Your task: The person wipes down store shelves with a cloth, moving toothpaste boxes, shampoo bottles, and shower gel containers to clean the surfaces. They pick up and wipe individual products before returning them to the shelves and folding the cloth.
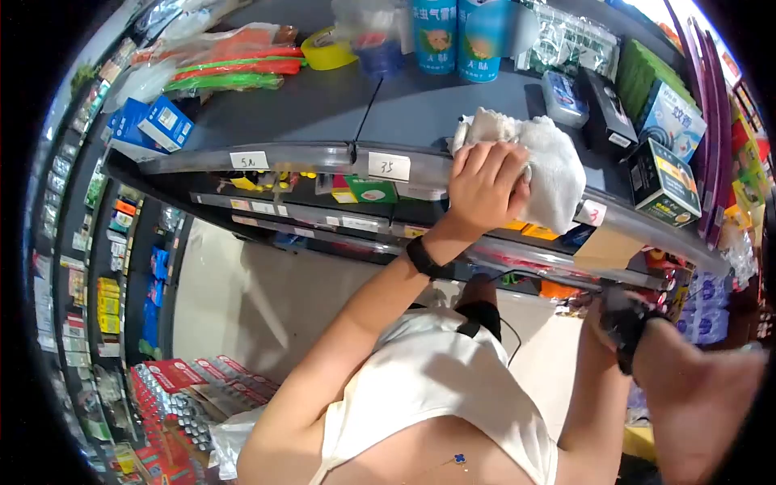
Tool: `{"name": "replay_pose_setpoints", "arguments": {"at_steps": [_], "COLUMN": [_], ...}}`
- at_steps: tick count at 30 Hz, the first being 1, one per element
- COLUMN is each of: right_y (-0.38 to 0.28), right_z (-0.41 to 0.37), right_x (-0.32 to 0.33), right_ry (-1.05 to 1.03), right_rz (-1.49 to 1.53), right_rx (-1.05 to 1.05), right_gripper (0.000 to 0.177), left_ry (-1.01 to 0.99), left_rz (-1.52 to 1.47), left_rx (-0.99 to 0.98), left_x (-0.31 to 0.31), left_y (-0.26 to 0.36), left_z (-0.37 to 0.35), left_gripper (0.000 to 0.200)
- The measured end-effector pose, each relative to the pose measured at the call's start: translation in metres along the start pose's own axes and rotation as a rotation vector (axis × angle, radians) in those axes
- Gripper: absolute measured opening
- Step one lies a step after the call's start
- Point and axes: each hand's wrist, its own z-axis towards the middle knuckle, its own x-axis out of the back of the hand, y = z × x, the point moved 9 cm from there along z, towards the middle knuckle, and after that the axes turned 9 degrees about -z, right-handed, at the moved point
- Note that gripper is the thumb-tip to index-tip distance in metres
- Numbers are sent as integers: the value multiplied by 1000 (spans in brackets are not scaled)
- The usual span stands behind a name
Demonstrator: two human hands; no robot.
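My left hand (489,187), with a black band on its wrist, reaches to the front edge of the dark shelf (299,113). Its fingers are closed over a bundle of white knitted fabric (550,166), which looks like work gloves. The bundle hangs partly over the shelf edge, beside a price tag marked 3 (592,212). My right hand (695,380) is raised close to the camera at the lower right, past a black wristband. Motion smears it, so its fingers and anything in them cannot be made out.
Blue spray cans (436,40), a yellow tape roll (330,48) and blue boxes (166,125) stand on the shelf. Right of the bundle are a black box (606,109) and a dark green box (664,184). Lower left, red-and-grey packages (202,380) are stacked by the tiled floor (299,299).
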Motion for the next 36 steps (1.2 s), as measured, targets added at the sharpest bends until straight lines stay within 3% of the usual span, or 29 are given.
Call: {"name": "replay_pose_setpoints", "arguments": {"at_steps": [19,23,25,27,29,33,35,36], "right_y": [36,37,63,105,120,130,137,139], "right_z": [-16,-32,-61,-129,-179,-227,-230,-232], "right_x": [-26,-32,-40,-60,-89,-83,-79,-77], "right_ry": [-70,-80,-203,-569,-985,-1078,-1085,-1083], "right_rz": [-179,-406,-565,-541,-509,-568,-611,-623], "right_rx": [0,-1,-181,-591,-512,-390,-338,-347], "right_gripper": [30,29,28,32,33,32,31,30], "left_ry": [-38,-57,-98,-102,-157,-165,-162,-117], "left_rz": [-37,-54,-101,-128,-192,-418,-584,-597], "left_rx": [-15,-4,17,0,23,47,210,138], "left_x": [-3,-1,2,7,12,36,70,93], "left_y": [-3,-3,-5,-5,-8,-12,-17,-12], "left_z": [-3,-3,-4,-3,-4,4,15,26], "left_gripper": [32,34,34,34,36,30,22,20]}}
